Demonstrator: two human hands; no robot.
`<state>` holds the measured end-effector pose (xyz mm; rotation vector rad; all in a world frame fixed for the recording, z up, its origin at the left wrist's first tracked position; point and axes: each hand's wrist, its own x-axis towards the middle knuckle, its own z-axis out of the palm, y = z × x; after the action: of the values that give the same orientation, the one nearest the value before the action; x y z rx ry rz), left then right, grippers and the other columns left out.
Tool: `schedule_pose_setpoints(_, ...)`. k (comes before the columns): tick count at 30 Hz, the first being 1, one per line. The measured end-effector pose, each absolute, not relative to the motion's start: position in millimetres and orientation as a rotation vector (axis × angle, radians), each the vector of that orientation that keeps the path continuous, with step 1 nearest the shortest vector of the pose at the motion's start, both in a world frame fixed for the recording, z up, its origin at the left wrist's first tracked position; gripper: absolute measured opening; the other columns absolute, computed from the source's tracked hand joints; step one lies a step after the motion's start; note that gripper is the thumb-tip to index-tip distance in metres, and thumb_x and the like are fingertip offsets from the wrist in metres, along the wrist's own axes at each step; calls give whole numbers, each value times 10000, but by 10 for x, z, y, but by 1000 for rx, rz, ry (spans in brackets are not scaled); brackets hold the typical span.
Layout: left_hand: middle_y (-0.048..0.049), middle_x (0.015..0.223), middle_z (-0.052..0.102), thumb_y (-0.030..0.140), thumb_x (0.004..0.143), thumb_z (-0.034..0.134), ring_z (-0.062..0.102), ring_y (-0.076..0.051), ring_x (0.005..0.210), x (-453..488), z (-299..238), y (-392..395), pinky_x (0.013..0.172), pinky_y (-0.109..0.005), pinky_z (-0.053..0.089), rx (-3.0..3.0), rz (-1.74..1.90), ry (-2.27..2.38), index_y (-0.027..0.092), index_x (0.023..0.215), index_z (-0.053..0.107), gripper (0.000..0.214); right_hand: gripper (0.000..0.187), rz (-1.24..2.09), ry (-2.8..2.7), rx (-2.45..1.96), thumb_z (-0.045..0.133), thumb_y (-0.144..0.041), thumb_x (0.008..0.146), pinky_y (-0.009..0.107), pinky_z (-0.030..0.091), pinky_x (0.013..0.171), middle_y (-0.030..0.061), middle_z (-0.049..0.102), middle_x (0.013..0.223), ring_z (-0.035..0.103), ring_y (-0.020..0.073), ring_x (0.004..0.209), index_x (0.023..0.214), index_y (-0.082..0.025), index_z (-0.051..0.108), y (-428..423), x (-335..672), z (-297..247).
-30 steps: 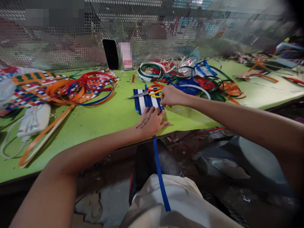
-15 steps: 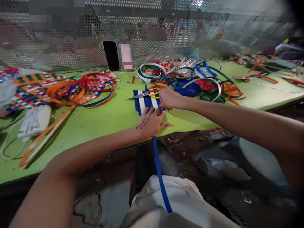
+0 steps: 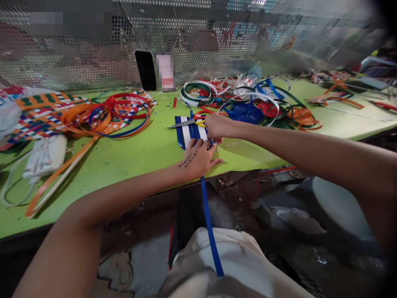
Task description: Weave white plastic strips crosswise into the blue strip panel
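Blue and white flat strips (image 3: 186,134) lie side by side on the green table. Across them rests a pair of scissors (image 3: 183,123), its yellow handles partly covered by my right hand. My left hand (image 3: 197,159) presses flat on the near part of the strips, thumb spread to the right. A long blue strip (image 3: 209,223) runs from beneath it over the table edge onto my lap. My right hand (image 3: 217,127) is closed at the right edge of the strips. A white strip (image 3: 263,96) arcs from behind it; the fingertips' grip is hidden.
Orange, red and blue strip coils (image 3: 89,116) lie on a woven multicoloured piece (image 3: 46,116) at left, near a white power strip (image 3: 46,155). A black phone (image 3: 145,70) leans on the mesh wall. Coiled strips (image 3: 198,94) and a blue bundle (image 3: 245,112) lie behind my right arm.
The white strip behind my right arm has shifted left and up, its arc now reaching my right hand. That hand has moved slightly left; my left hand stays in place.
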<state>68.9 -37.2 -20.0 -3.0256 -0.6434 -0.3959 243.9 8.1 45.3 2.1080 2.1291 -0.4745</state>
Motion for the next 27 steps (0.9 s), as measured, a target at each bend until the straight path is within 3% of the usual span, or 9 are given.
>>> schedule_pose_setpoints(5, -175, 1293, 718, 687, 1096, 433, 596, -367, 1215, 683, -221, -361, 1072, -491, 369, -3023, -412, -623, 125, 1446, 665, 702, 229, -635, 2123, 2137, 914, -190, 757, 331, 557, 526, 41, 635, 499, 611, 171, 480, 666, -173, 705, 146, 2616, 393)
schedule_pose_setpoints(16, -159, 1269, 716, 691, 1096, 431, 610, -349, 1184, 680, -231, -338, 1042, -475, 389, -3032, -429, -602, 137, 1423, 668, 685, 368, -842, 2100, 2230, 924, -385, 817, 322, 557, 471, 36, 660, 516, 590, 154, 423, 620, -191, 681, 3, 2802, 358)
schedule_pose_setpoints(21, -151, 1236, 735, 678, 1100, 443, 612, -336, 1170, 682, -237, -321, 996, -457, 394, -3036, -420, -596, 137, 1346, 696, 646, 350, -848, 2090, 2314, 930, -417, 805, 292, 504, 544, 24, 697, 589, 616, 143, 463, 679, -192, 692, -125, 2922, 278)
schedule_pose_setpoints(27, -154, 1216, 742, 656, 1105, 457, 614, -340, 1151, 673, -208, -315, 969, -466, 395, -3020, -406, -589, 150, 1396, 674, 622, 228, -678, 2290, 2432, 850, -373, 828, 281, 411, 614, -3, 702, 649, 620, 149, 621, 738, -191, 746, -220, 2982, 115)
